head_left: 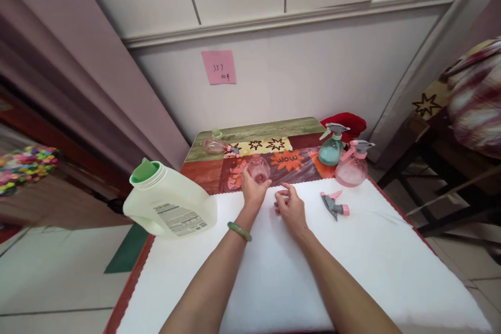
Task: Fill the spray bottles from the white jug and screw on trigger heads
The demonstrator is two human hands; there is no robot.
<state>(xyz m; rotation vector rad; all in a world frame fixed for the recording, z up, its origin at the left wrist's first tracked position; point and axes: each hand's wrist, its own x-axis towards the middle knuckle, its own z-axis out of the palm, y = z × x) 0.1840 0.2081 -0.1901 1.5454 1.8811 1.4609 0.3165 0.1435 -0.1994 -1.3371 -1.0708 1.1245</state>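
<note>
My left hand (255,188) grips a clear pink spray bottle body (259,167), which has no spray head on it and is tilted with its neck toward me. Just to the right, apart from the bottle, my right hand (290,207) hovers over the white cloth with its fingers loosely bent and apart; I see nothing held in it. A loose grey and pink spray head (334,206) lies on the cloth to the right, its thin tube trailing rightward. On the left stands a large pale-green jug (172,201) with a green spout (144,171) at its mouth.
At the table's right back stand a green spray bottle (331,150) and a pink spray bottle (352,167), both with heads on. Another pink spray bottle (214,145) lies on its side at the back left. The wall (282,83) rises behind the table; a stool (415,182) is at right.
</note>
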